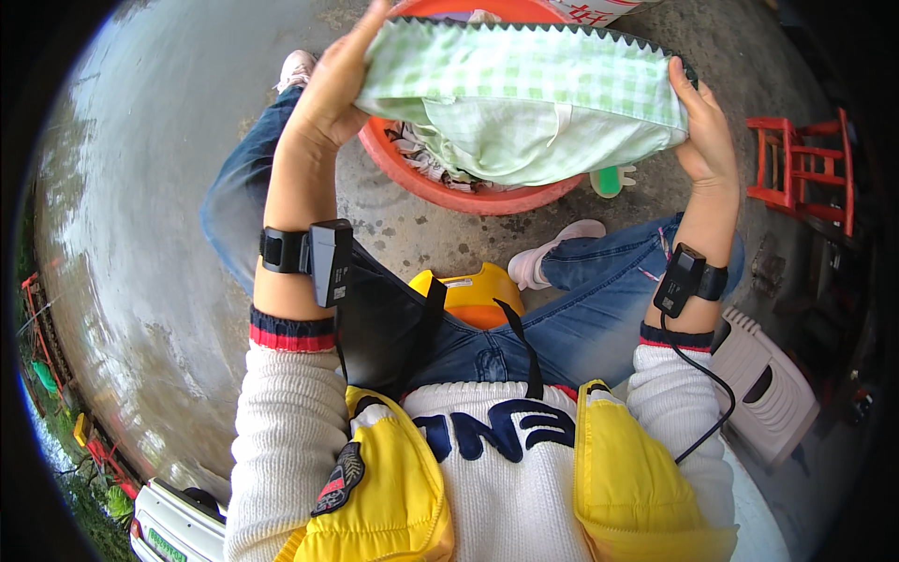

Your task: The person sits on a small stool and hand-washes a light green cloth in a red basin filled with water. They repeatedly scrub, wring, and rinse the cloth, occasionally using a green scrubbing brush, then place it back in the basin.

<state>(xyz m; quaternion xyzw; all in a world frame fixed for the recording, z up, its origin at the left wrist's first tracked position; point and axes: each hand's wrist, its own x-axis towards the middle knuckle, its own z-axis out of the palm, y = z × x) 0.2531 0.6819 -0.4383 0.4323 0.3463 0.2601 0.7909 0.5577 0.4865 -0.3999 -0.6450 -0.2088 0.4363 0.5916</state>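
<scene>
Both hands hold up a light green gingham cloth [520,91] with a dark zigzag trim along its far edge. It is stretched between them, and its lower part hangs loose with a small pale loop. My left hand [333,88] grips the left end, thumb along the upper corner. At the right end, my right hand [706,130] pinches the side edge, thumb up. Beneath the cloth stands a red-orange plastic basin [477,204], partly hidden, with dark and white patterned fabric [421,158] inside.
A green and white plastic item [609,181] lies on the concrete floor beside the basin. A yellow plastic object [484,284] is between my legs. To the right stand a red chair [797,165] and a beige plastic chair [765,393]. A white bucket [597,10] with red writing is beyond the basin.
</scene>
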